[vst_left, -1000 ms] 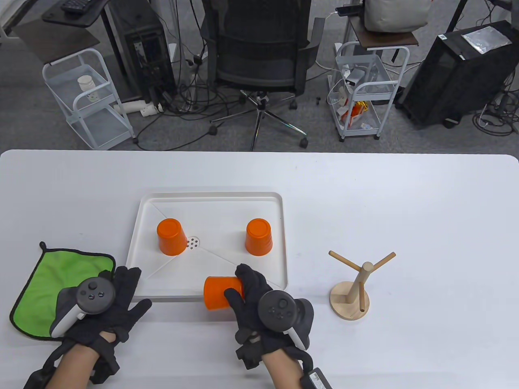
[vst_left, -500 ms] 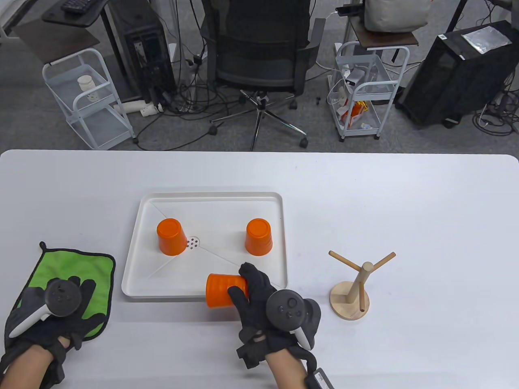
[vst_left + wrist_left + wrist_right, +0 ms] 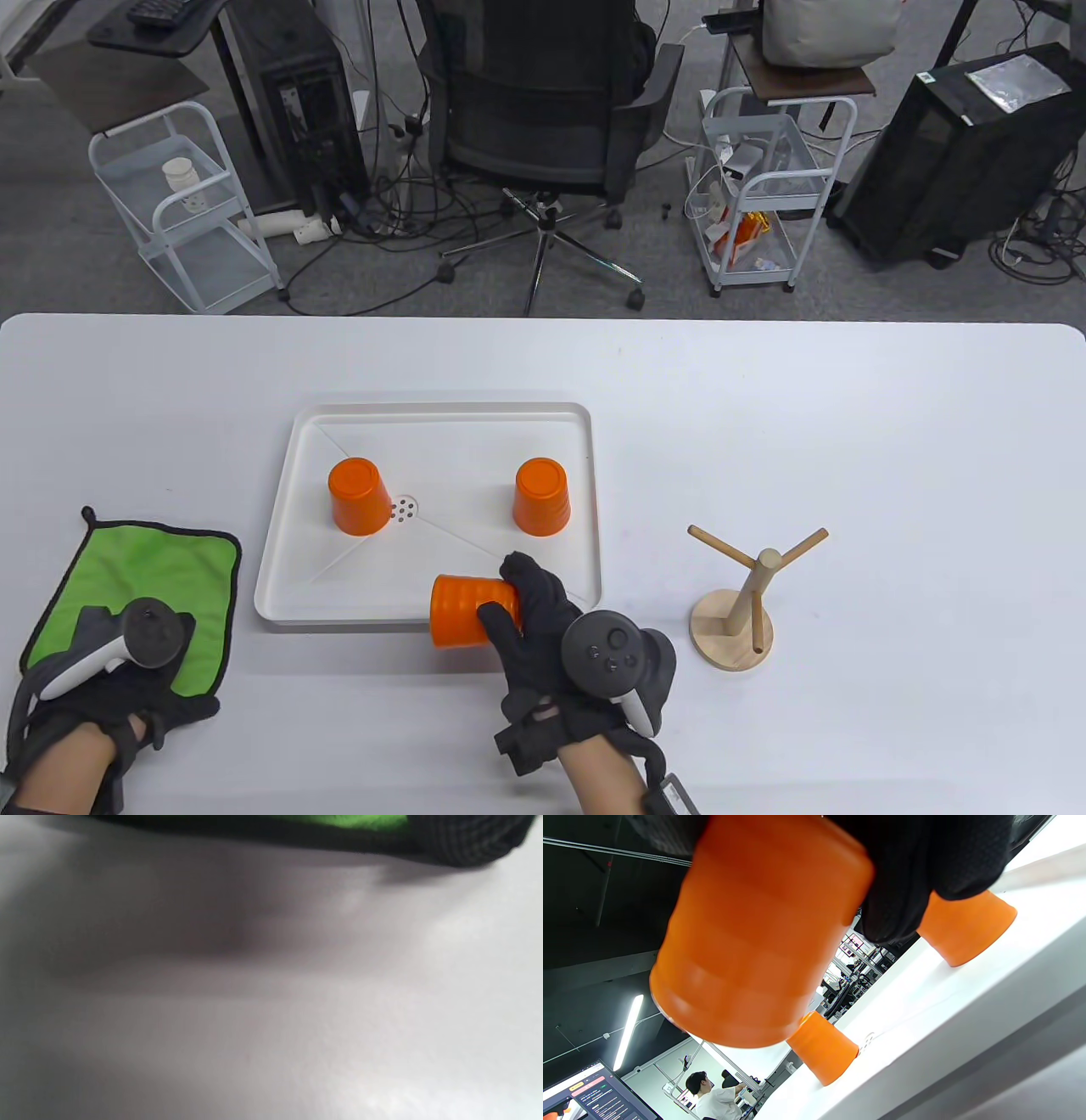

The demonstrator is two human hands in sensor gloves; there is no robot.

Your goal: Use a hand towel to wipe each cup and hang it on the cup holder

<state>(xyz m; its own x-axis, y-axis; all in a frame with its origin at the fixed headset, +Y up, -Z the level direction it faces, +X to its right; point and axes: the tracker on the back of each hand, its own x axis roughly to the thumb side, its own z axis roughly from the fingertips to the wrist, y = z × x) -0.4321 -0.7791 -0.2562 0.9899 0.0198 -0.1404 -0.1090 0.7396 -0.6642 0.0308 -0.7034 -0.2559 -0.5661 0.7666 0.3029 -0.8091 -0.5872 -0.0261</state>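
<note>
Our right hand [image 3: 543,628] grips one orange cup [image 3: 462,611] sideways above the tray's [image 3: 441,416] near edge, while the left hand [image 3: 110,679] lies on the green towel [image 3: 144,569] on the counter — whether its fingers are closed, we cannot tell. We should bunch the towel firmly, then bring it to the cup — rim facing left.

Both hands wore black mesh-knit sensor gloves; the left hand [image 3: 110,692] and right hand [image 3: 551,654] each carried a dark grey, white-handled tracker with buttons, black wrist straps, bare forearms
</note>
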